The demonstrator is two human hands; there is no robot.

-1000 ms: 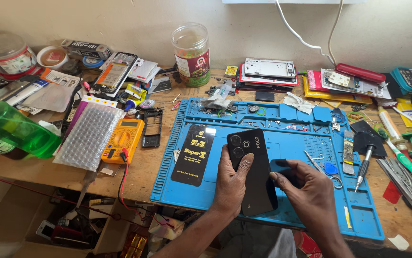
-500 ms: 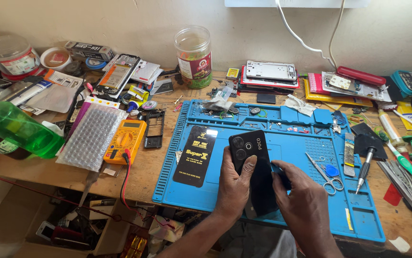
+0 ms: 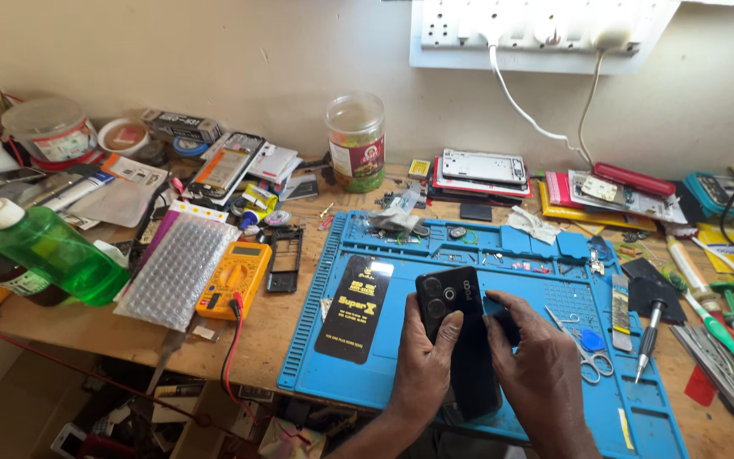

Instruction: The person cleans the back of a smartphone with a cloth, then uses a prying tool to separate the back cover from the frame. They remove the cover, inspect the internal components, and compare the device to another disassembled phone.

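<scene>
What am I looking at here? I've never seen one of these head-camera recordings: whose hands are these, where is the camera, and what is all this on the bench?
There is no machine: a person works with bare hands, and the camera sits on their head, looking down at a wooden bench. The left hand and the right hand together hold a black phone, back side up with its camera lenses showing, above a blue work mat. On the mat lie a black flat packet, scissors and a screwdriver. Left of the mat are a yellow multimeter, a sheet of bubble wrap and a green bottle. Against the wall stand a clear jar and stacked phone parts.
</scene>
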